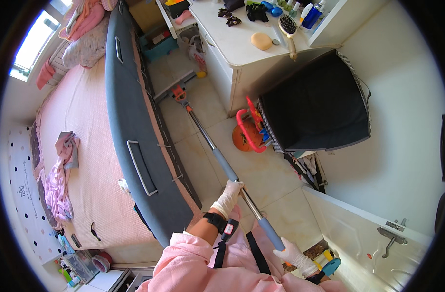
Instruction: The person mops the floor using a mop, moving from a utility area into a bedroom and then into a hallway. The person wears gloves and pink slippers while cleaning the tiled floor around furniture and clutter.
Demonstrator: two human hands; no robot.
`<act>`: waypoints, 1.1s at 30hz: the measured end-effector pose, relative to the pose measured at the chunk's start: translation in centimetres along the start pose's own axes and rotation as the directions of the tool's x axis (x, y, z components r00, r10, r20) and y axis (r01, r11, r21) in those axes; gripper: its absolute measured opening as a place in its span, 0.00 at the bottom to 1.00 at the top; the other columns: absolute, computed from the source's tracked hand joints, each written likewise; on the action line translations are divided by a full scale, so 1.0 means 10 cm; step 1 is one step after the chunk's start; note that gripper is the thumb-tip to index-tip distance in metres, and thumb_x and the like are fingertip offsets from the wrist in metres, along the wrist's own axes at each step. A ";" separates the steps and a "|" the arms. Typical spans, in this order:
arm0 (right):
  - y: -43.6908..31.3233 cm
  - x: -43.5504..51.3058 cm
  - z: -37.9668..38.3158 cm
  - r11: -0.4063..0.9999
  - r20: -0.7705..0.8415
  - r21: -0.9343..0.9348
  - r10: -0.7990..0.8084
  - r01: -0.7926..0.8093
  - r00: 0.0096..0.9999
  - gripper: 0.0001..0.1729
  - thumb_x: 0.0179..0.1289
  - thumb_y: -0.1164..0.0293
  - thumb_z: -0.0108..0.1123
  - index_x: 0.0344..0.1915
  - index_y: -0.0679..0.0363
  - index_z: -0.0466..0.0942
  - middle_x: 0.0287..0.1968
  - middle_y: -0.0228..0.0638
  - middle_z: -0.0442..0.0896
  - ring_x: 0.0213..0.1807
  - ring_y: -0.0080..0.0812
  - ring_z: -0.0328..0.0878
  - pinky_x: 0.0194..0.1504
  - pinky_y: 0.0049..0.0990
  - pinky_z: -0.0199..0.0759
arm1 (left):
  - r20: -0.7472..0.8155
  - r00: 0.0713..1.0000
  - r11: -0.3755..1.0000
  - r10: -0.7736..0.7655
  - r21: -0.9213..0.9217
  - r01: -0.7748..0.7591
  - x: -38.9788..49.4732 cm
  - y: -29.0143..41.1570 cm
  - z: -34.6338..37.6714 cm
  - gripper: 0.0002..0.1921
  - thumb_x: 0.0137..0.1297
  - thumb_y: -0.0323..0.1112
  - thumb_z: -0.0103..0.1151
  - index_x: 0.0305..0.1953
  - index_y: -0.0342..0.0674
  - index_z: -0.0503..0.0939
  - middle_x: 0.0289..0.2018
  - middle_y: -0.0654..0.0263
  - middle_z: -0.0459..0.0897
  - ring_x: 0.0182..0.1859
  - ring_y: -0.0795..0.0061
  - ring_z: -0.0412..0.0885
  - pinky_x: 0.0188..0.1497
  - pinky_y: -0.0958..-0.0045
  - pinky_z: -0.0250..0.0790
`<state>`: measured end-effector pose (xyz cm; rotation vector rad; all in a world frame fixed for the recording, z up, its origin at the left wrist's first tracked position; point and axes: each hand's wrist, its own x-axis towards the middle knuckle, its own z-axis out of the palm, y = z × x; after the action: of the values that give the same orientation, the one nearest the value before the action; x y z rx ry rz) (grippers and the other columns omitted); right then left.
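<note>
My left hand point(230, 195), in a white glove with a black strap and device at the wrist, is closed around the pole of a long-handled flat mop point(206, 135). My right hand point(294, 254), also gloved, grips the grey sleeve at the pole's near end. From there the pole slants up and left to the mop head point(176, 87), grey with an orange joint. That head lies on the tiled floor point(193, 157) between the bed's blue side panel point(138, 120) and the white dresser point(222, 69). A small yellow object point(201, 74) sits by the head's right end.
An orange ball point(246, 135) is on the floor beside a black-lidded storage cart point(317, 102) with a red handle. A white door point(365, 230) stands at the lower right. A hairbrush point(289, 29) overhangs the dresser's edge. Crumpled clothes point(61, 182) lie on the pink bed point(94, 146).
</note>
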<state>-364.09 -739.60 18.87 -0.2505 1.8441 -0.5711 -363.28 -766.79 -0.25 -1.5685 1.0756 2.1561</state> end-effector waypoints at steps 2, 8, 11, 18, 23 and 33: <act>0.06 -0.06 0.05 0.999 -0.031 -0.026 -0.037 0.037 0.999 0.23 0.48 0.64 0.63 0.43 0.62 0.68 0.28 0.47 0.78 0.31 0.43 0.78 0.33 0.34 0.71 | -0.007 0.998 0.998 -0.055 0.028 0.055 -0.05 -0.09 0.01 0.04 0.57 0.30 0.51 0.31 0.38 0.73 0.22 0.59 0.79 0.21 0.69 0.75 0.19 0.71 0.62; 0.09 -0.14 0.19 0.969 0.116 0.117 0.205 -0.218 0.972 0.24 0.47 0.64 0.64 0.43 0.64 0.68 0.28 0.49 0.78 0.31 0.46 0.79 0.33 0.36 0.72 | -0.041 0.996 0.996 -0.074 0.042 0.075 0.15 -0.46 -0.08 0.03 0.59 0.30 0.50 0.30 0.38 0.73 0.21 0.61 0.78 0.24 0.67 0.78 0.22 0.69 0.66; 0.11 -0.14 0.24 0.998 0.006 -0.010 0.066 -0.065 0.998 0.24 0.47 0.64 0.64 0.42 0.64 0.69 0.28 0.48 0.79 0.31 0.45 0.79 0.33 0.35 0.72 | -0.031 0.996 0.996 -0.082 0.045 0.083 0.14 -0.49 -0.05 0.04 0.58 0.30 0.50 0.29 0.37 0.73 0.20 0.61 0.78 0.23 0.68 0.77 0.22 0.70 0.66; -0.02 0.10 0.16 0.999 -0.038 0.030 -0.024 0.025 0.999 0.21 0.48 0.65 0.62 0.40 0.62 0.69 0.27 0.46 0.79 0.29 0.44 0.79 0.32 0.35 0.72 | -0.017 0.996 0.990 -0.084 0.116 0.085 0.24 -0.12 -0.05 0.06 0.56 0.30 0.49 0.25 0.36 0.74 0.16 0.62 0.74 0.19 0.69 0.72 0.22 0.71 0.65; -0.40 0.70 0.15 0.994 -0.111 0.003 -0.106 0.107 0.988 0.17 0.47 0.67 0.61 0.37 0.59 0.68 0.24 0.46 0.77 0.27 0.47 0.77 0.29 0.37 0.70 | 0.068 0.985 0.980 0.157 0.113 -0.164 0.68 0.35 -0.42 0.10 0.57 0.35 0.48 0.21 0.40 0.74 0.15 0.68 0.72 0.20 0.73 0.70 0.23 0.73 0.62; -0.49 0.72 0.09 0.969 -0.147 -0.092 -0.241 0.229 0.959 0.15 0.46 0.69 0.59 0.33 0.60 0.66 0.24 0.46 0.73 0.29 0.50 0.73 0.30 0.39 0.67 | 0.046 0.985 0.982 0.167 -0.099 -0.161 0.68 0.49 -0.47 0.11 0.54 0.31 0.46 0.19 0.35 0.76 0.14 0.61 0.76 0.15 0.71 0.69 0.18 0.71 0.58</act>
<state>-366.21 -747.24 15.12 -0.4922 2.0052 -0.7035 -365.47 -774.87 -5.04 -1.4995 1.1371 2.3763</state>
